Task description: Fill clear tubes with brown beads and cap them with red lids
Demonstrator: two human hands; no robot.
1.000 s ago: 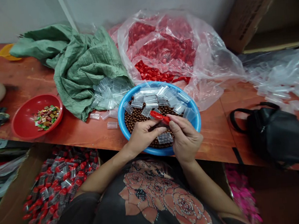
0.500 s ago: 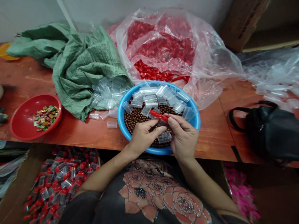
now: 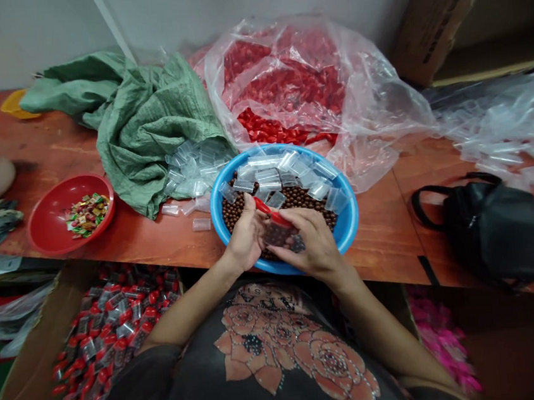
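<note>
A small clear plastic container (image 3: 277,232) with a red cap (image 3: 268,210) is held between both hands, tilted, and something dark shows inside it. My left hand (image 3: 244,240) grips its left side, thumb raised near the cap. From the right, my right hand (image 3: 315,238) closes around the other side, fingers along the top and thumb below. Both hands are over the near part of a blue basin (image 3: 352,232). In the basin lie many small brown balls (image 3: 234,215), with several empty clear plastic containers (image 3: 268,176) on top of them.
Behind the basin sits a clear bag (image 3: 372,106) of red caps. To its left are a green cloth sack (image 3: 144,124) and a red bowl (image 3: 43,220) of wrapped sweets. A black bag (image 3: 499,226) lies right. Below left, a cardboard box (image 3: 30,358) holds red-capped containers.
The red-capped container has turned and come lower and slightly left. My left hand has shifted its fingers onto its side, and my right hand now spans it. The view has moved slightly.
</note>
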